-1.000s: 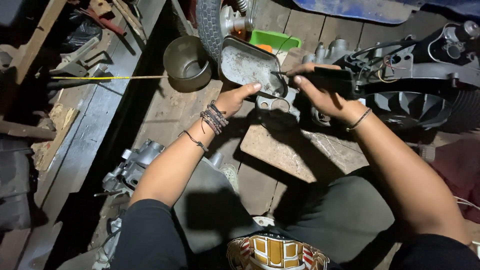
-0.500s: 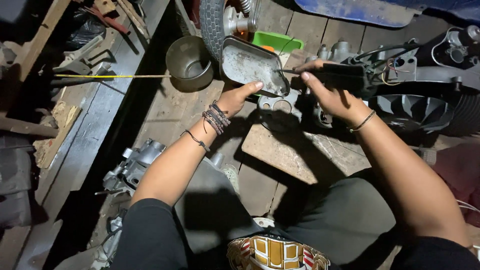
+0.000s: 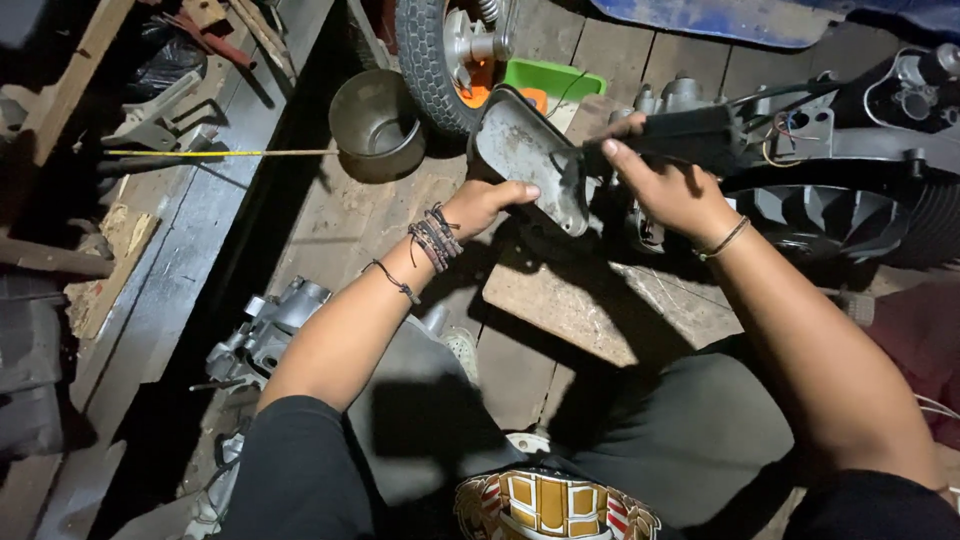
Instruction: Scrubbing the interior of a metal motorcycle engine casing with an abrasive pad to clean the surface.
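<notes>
A grey metal cover (image 3: 525, 160) is gripped at its lower edge by the left hand (image 3: 485, 205), fingers curled around it, above the plank floor (image 3: 330, 215). A black part (image 3: 680, 135) (beside the cover) is clasped by the right hand (image 3: 670, 190).

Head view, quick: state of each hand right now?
Left hand: closed on the lower edge of the grey metal cover.
Right hand: gripping the black boxy part beside the cover.
</notes>
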